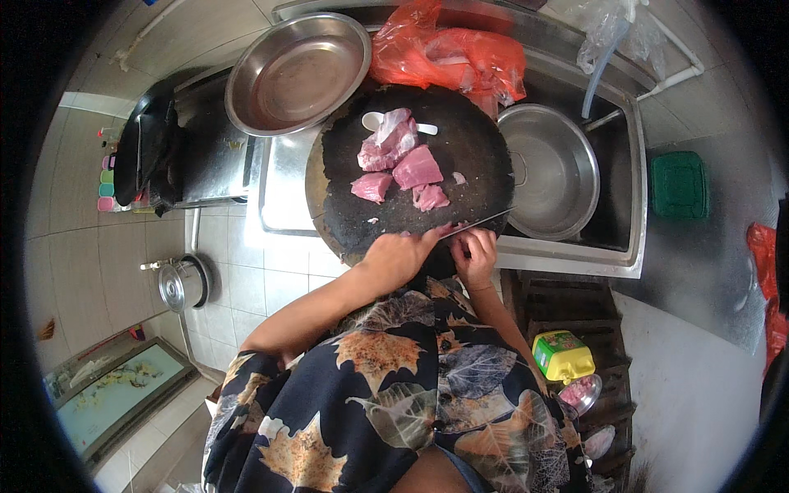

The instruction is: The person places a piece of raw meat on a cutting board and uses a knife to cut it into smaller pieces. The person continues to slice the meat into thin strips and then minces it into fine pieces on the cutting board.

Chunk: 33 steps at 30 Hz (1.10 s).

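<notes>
A round dark chopping block (481,154) lies before me. On it are several pieces of raw pink meat: a large chunk (387,145), a cut block (418,167) and smaller pieces nearer me. A white spoon (427,129) rests partly under the large chunk. My left hand (394,262) grips a knife (481,221) at the block's near edge. Its thin blade, seen almost edge-on, points right and slightly away from me. My right hand (478,254) is close beside the blade with curled fingers. Whatever lies under those fingers is hidden.
A wide steel basin (299,77) stands behind the block at left, beside a red plastic bag (487,58). At right, a steel pot (548,179) sits in the sink (619,215). Farther right is a green container (680,185). A yellow jug (570,363) stands low at right.
</notes>
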Motion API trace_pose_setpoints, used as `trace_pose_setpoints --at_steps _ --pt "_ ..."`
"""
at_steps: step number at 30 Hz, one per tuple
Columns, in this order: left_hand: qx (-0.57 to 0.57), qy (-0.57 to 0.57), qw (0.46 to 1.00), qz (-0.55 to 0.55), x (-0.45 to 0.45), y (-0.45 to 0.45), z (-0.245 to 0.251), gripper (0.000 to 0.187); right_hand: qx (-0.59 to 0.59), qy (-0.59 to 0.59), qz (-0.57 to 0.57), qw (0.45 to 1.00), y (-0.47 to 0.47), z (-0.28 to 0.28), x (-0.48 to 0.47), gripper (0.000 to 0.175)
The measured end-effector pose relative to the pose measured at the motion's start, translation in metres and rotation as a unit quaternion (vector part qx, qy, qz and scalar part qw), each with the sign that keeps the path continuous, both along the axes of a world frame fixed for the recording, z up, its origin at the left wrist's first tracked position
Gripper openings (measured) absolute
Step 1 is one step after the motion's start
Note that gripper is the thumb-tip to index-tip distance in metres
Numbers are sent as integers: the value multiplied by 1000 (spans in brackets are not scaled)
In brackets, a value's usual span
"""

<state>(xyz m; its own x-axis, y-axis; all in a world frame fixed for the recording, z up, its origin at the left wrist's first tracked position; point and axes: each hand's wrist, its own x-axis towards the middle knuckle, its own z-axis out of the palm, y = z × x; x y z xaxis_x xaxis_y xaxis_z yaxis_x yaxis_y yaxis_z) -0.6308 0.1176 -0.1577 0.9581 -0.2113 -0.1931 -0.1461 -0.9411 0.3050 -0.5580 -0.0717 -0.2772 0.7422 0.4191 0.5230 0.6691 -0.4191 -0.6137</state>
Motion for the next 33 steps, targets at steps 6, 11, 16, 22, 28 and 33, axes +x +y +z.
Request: trace_pose_setpoints --at_steps 6,11,16,22,28,33 --pt "-88 -66 992 65 28 -9 -26 29 5 -12 2 1000 2 1 1 17" --pt "-77 -31 991 109 11 19 -2 27 31 1 -23 999 5 1 -3 14" --pt "-40 38 998 37 -38 33 33 42 30 9 -15 999 3 0 -4 15" --pt "-11 53 998 20 -53 31 39 48 20 26 -20 999 1 1 -5 13" --pt "-12 -18 999 23 -5 1 -1 24 16 26 -9 999 1 3 -2 14" --pt "-45 -6 999 19 31 -12 -27 27 5 19 -5 1000 1 4 0 14"
